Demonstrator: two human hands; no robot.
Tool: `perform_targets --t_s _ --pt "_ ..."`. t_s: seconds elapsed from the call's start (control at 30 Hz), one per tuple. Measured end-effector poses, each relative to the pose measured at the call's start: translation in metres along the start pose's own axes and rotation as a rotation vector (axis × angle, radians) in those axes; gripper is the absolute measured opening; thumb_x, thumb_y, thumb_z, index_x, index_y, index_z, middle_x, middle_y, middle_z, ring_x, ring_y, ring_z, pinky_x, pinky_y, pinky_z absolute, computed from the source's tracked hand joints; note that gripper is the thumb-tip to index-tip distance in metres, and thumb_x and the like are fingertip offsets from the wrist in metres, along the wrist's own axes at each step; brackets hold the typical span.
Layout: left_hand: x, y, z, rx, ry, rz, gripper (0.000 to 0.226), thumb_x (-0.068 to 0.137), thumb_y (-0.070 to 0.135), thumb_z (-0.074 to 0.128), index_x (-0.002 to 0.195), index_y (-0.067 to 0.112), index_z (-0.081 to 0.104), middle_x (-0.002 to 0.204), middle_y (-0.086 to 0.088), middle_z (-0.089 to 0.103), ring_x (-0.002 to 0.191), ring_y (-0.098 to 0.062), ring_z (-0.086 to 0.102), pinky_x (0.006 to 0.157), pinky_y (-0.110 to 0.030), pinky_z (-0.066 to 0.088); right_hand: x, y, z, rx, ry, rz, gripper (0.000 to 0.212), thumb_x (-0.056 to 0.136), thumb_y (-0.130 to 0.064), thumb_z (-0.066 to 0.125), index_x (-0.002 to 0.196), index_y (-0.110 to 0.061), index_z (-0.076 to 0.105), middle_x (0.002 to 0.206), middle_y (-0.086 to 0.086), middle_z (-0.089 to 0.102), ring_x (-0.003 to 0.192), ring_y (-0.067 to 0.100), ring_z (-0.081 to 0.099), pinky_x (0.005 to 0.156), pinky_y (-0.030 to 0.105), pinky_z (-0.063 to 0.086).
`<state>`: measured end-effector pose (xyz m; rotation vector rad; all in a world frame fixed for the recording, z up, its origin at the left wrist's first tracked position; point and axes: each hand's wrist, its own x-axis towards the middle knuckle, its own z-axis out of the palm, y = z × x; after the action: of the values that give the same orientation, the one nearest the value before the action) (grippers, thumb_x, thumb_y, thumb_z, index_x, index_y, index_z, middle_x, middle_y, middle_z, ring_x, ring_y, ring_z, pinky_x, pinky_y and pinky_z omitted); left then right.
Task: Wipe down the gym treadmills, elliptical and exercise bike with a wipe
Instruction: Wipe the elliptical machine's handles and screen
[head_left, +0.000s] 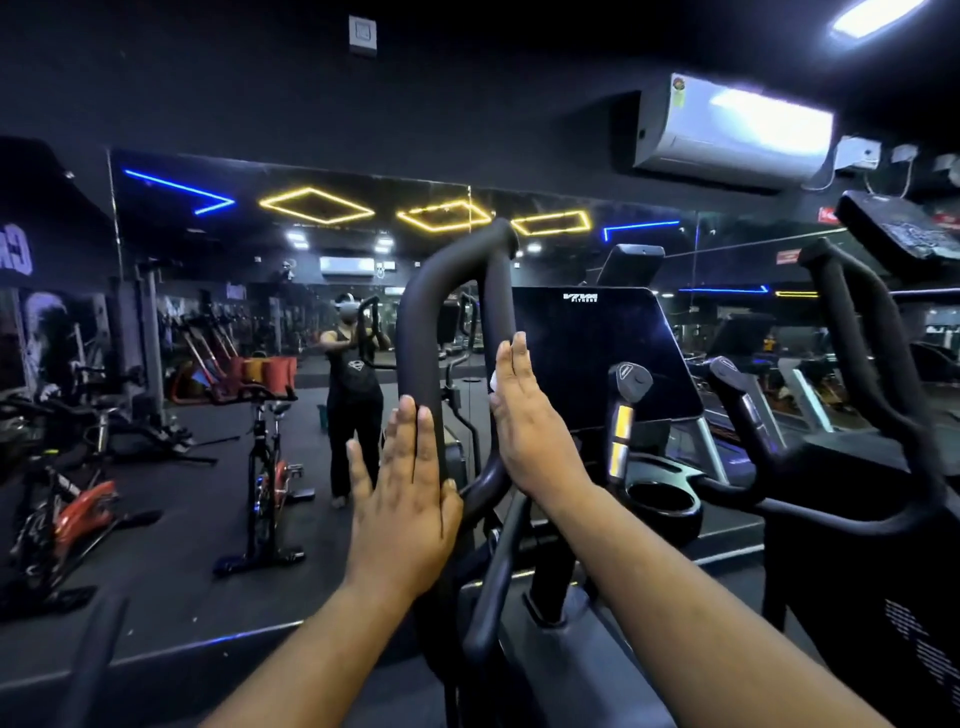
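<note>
I stand at an elliptical with a dark console screen (597, 353). Its black looped left handle (447, 291) rises in front of me. My left hand (405, 493) lies flat with straight fingers against the loop's left bar. My right hand (524, 415) presses flat against the loop's right bar. A small bit of white wipe (494, 382) shows under its fingers, mostly hidden by the hand. The elliptical's right handle (862, 332) stands untouched at the right.
A wall mirror (260, 322) ahead reflects the gym, an exercise bike (267, 467) and a person. More bikes (57, 499) show at the left. A cup holder (665, 506) sits below the console. An air conditioner (732, 130) hangs at the upper right.
</note>
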<state>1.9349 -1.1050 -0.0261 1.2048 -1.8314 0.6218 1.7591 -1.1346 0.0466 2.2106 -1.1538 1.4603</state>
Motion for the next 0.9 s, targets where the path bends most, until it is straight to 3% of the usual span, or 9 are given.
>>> perform_targets --t_s 0.13,0.27,0.33,0.43,0.53,0.67,0.77,0.83,0.9 --pt "0.000 0.002 -0.012 0.024 0.023 -0.016 0.079 0.100 0.047 0.031 0.164 0.013 0.000 0.172 -0.006 -0.006 0.158 -0.021 -0.004 0.123 -0.057 -0.010 -0.023 -0.016 -0.018 0.198 0.193 0.037 0.054 0.109 -0.016 0.044 0.159 -0.015 0.026 0.150 0.008 0.052 0.134 0.015 0.053 0.111 0.027 0.044" --pt "0.015 0.018 -0.042 -0.243 0.085 -0.074 0.075 0.101 0.061 0.027 0.164 0.023 0.011 0.168 0.001 0.025 0.155 -0.013 0.017 0.126 -0.041 0.008 -0.036 -0.043 -0.027 0.523 0.248 0.131 0.019 0.103 -0.033 0.055 0.121 -0.028 0.050 0.106 -0.002 0.068 0.090 0.013 0.067 0.078 0.036 0.053" --pt "0.029 0.023 -0.056 -0.391 0.071 -0.091 0.069 0.099 0.063 0.034 0.157 0.027 0.036 0.146 0.008 0.055 0.137 -0.010 0.044 0.117 -0.035 0.026 -0.034 -0.054 -0.030 0.688 0.218 0.197 0.010 0.101 -0.030 0.061 0.106 -0.022 0.057 0.090 -0.001 0.066 0.078 0.012 0.062 0.071 0.032 0.050" --pt "0.044 0.017 -0.063 -0.687 0.035 -0.169 0.036 0.091 0.054 0.057 0.113 0.031 0.075 0.095 0.013 0.076 0.092 -0.008 0.069 0.088 -0.043 0.055 -0.028 -0.064 -0.036 0.776 0.231 0.254 0.008 0.098 -0.015 0.065 0.100 -0.007 0.063 0.085 0.001 0.070 0.078 0.011 0.065 0.072 0.025 0.053" --pt "0.052 0.006 -0.066 -0.725 0.042 -0.255 0.028 0.083 0.055 0.062 0.088 0.031 0.077 0.076 0.014 0.074 0.074 -0.010 0.069 0.071 -0.043 0.057 -0.023 -0.062 -0.037 0.752 0.120 0.296 0.015 0.092 -0.014 0.074 0.105 -0.007 0.067 0.091 0.009 0.075 0.084 0.022 0.071 0.077 0.033 0.058" --pt "0.067 -0.012 -0.071 -0.701 0.033 -0.275 0.033 0.076 0.065 0.063 0.085 0.035 0.073 0.072 0.010 0.072 0.068 -0.018 0.067 0.068 -0.044 0.057 -0.012 -0.054 -0.038 0.822 -0.046 0.328 0.018 0.092 0.000 0.070 0.110 -0.003 0.072 0.097 0.012 0.078 0.088 0.018 0.073 0.078 0.028 0.056" --pt "0.075 -0.020 -0.074 -0.550 0.120 -0.221 0.036 0.082 0.064 0.060 0.102 0.035 0.069 0.101 0.014 0.070 0.092 -0.015 0.065 0.086 -0.047 0.055 0.014 -0.048 -0.040 0.776 0.034 0.337 0.012 0.095 -0.001 0.065 0.101 -0.007 0.074 0.092 0.012 0.077 0.082 0.016 0.069 0.077 0.035 0.053" --pt "0.078 -0.019 -0.073 -0.339 0.021 -0.175 0.063 0.093 0.061 0.055 0.147 0.030 0.046 0.155 0.006 0.041 0.141 -0.017 0.040 0.117 -0.046 0.035 0.041 -0.045 -0.044 0.695 0.152 0.285 0.017 0.097 -0.006 0.063 0.097 -0.020 0.073 0.089 0.003 0.076 0.081 0.013 0.069 0.077 0.036 0.054" --pt "0.076 -0.015 -0.066 -0.164 -0.151 -0.132 0.089 0.100 0.062 0.043 0.163 0.026 -0.008 0.168 0.011 -0.020 0.156 -0.011 -0.008 0.127 -0.043 0.005 0.071 -0.047 -0.053 0.528 0.241 0.180 0.020 0.097 -0.012 0.060 0.101 -0.028 0.071 0.091 -0.006 0.075 0.083 0.011 0.069 0.076 0.036 0.056"
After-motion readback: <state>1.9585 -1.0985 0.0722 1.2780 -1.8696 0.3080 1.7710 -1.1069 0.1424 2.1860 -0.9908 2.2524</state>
